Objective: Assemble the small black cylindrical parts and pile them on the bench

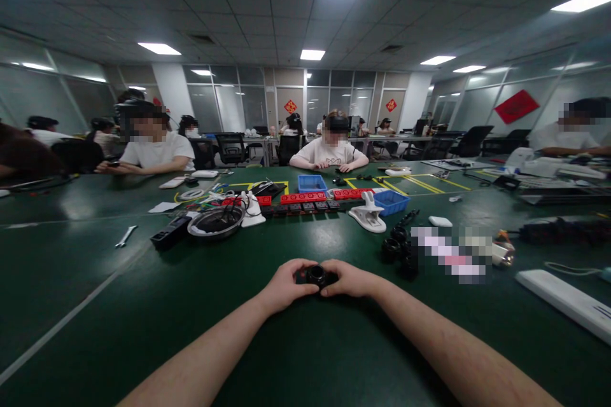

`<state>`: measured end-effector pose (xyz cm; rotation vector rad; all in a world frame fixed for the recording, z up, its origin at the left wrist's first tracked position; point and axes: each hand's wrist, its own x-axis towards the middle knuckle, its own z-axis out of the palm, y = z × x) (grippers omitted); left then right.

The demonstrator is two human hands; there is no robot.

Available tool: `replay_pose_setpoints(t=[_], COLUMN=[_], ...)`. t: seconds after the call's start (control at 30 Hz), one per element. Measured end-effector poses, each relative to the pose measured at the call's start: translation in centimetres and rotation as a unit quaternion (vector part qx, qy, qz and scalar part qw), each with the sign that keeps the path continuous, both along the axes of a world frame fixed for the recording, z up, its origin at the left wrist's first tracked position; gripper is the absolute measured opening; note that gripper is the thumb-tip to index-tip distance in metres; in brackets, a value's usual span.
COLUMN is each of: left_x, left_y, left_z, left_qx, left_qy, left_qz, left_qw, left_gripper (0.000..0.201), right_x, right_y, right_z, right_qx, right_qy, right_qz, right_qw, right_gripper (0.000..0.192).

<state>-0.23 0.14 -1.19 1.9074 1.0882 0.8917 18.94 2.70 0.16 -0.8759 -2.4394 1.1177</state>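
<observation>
A small black round part (316,275) rests on the green table (143,305) straight ahead of me. My left hand (286,284) grips its left side and my right hand (350,280) grips its right side, fingertips meeting over it. Both forearms lie stretched out over the table. A cluster of similar black round parts (398,247) sits just to the right, apart from my hands.
Beyond my hands lie a round black dish (214,222), white clamps (367,216), rows of red and black blocks (305,201), blue bins (390,201), a wrench (125,236) and a white strip (568,302) at right. Several people sit around the far edges.
</observation>
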Motion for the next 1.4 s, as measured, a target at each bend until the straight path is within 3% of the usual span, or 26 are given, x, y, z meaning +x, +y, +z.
replay_pose_setpoints(t=[0.5, 0.67, 0.77, 0.9, 1.0, 1.07, 1.17, 1.3, 1.4], left_x=[0.1, 0.4, 0.8, 1.5, 1.7, 1.5, 0.9, 0.3, 0.1], left_y=[-0.3, -0.5, -0.7, -1.1, -1.2, -1.0, -0.6, -0.4, -0.6], left_z=[0.6, 0.5, 0.3, 0.0, -0.1, -0.1, 0.0, 0.4, 0.8], left_qx=[-0.018, -0.004, 0.013, 0.047, 0.061, 0.066, 0.061, 0.040, 0.034], left_qy=[-0.005, 0.001, 0.021, 0.052, 0.057, 0.050, 0.039, 0.038, 0.039], left_qz=[-0.011, 0.001, 0.045, 0.143, 0.161, 0.140, 0.094, 0.045, 0.025], left_qw=[1.000, 1.000, 0.999, 0.987, 0.983, 0.987, 0.993, 0.997, 0.998], left_gripper=[0.042, 0.039, 0.036, 0.031, 0.029, 0.029, 0.031, 0.036, 0.037], right_x=[-0.3, -0.5, -1.0, -2.3, -2.9, -2.9, -2.2, -1.0, -0.5], right_y=[-0.2, -0.3, -0.8, -1.7, -2.2, -2.2, -1.7, -0.8, -0.5], right_z=[-0.3, -0.6, -1.0, -1.3, -1.3, -1.3, -1.3, -0.7, -0.2], right_qx=[0.012, 0.054, 0.105, 0.192, 0.232, 0.246, 0.225, 0.106, 0.014], right_qy=[-0.004, -0.037, -0.087, -0.160, -0.187, -0.170, -0.102, -0.028, 0.012], right_qz=[-0.034, -0.073, -0.135, -0.236, -0.262, -0.252, -0.192, -0.080, -0.023], right_qw=[0.999, 0.995, 0.981, 0.939, 0.918, 0.920, 0.950, 0.991, 1.000], right_gripper=[0.028, 0.032, 0.037, 0.036, 0.037, 0.040, 0.047, 0.042, 0.031])
